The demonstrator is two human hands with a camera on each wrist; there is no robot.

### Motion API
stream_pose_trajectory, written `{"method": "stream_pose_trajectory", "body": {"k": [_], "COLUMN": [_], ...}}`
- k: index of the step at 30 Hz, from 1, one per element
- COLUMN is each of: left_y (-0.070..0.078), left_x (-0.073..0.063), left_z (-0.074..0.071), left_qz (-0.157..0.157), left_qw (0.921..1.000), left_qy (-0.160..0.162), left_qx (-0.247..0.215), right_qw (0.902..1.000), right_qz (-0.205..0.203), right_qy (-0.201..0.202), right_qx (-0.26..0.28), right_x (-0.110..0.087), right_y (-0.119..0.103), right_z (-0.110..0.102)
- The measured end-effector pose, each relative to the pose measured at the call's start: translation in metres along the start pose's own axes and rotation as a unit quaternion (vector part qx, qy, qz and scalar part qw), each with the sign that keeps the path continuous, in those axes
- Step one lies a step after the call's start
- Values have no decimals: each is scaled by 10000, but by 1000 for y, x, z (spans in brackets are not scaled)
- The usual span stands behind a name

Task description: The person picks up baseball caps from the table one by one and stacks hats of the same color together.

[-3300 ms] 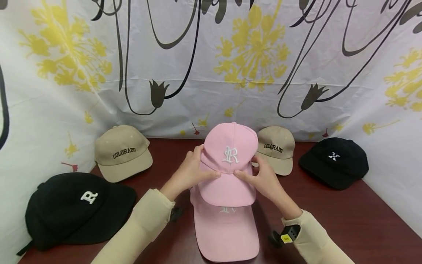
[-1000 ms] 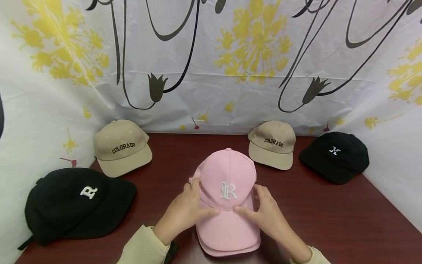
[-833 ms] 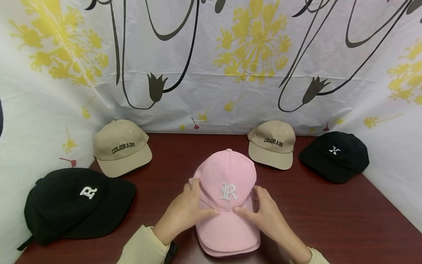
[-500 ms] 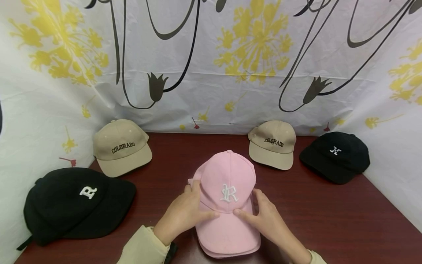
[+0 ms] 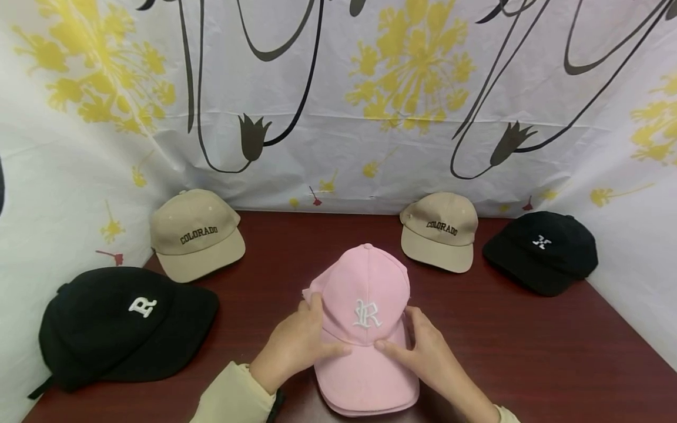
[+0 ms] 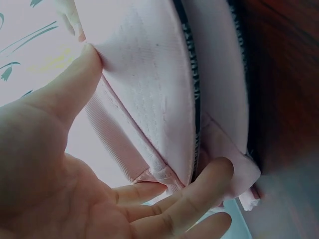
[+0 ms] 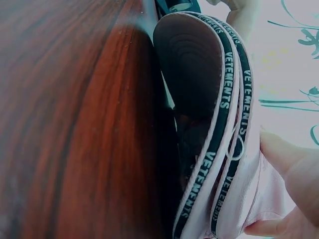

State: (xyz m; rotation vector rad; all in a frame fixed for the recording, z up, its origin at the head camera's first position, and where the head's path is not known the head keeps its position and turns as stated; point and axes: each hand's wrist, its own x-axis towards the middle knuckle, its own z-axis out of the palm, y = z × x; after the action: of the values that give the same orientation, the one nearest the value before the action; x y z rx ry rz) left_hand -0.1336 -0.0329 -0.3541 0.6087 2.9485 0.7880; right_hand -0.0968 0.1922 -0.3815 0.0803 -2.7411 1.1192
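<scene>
A pink cap (image 5: 365,282) with a white embroidered R sits over a second pink cap (image 6: 224,74), whose brim shows as a thin lower layer. My left hand (image 5: 293,346) grips the upper cap, thumb on the brim by the crown seam, fingers along its left side. On the other side my right hand (image 5: 433,355) holds it likewise, thumb close to the left one. In the right wrist view the two brims lie stacked, with dark lettered tape along their edges and the underside of the lower brim (image 7: 189,55) showing. Most of the lower cap is hidden.
A large black cap (image 5: 100,323) lies at the left on the dark red table (image 5: 508,329). Behind it stands a beige cap (image 5: 195,217). At the back right are another beige cap (image 5: 441,217) and a smaller black cap (image 5: 555,247). A patterned white cloth (image 5: 328,164) encloses the table.
Both hands have brought the upper pink cap down and toward me onto the lower one, whose brim is now nearly covered. Over the last second they have shifted only slightly nearer.
</scene>
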Motion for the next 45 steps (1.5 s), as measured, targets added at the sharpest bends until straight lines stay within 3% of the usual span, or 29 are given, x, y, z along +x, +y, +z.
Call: {"method": "stream_pose_trajectory", "body": {"k": [10,19,28,39,45], "left_y": [0,1,2,-1,-9], "left_x": [2,3,2,5,9], "left_z": [5,3,-1,-10,-27], "left_qz": [-5,-20,-119,8,53], "left_qw": [9999,9999,9999,9951,9945], "left_qy": [-102,-165,-92,468,639], "left_qx": [-11,32,71,865,831], "right_qw": [9998,9996,9990,9976,9980], "right_qz": [137,-85,-126,-370,-217], "right_qy": [-98,-81,-306,-41,105], "right_qx": [-103,-268,-285,-582,-586], "right_x": [-1,0,1,6,14], "right_y": [4,7,8,6,1], "right_z": [-1,-2,-9,-23,-40]}}
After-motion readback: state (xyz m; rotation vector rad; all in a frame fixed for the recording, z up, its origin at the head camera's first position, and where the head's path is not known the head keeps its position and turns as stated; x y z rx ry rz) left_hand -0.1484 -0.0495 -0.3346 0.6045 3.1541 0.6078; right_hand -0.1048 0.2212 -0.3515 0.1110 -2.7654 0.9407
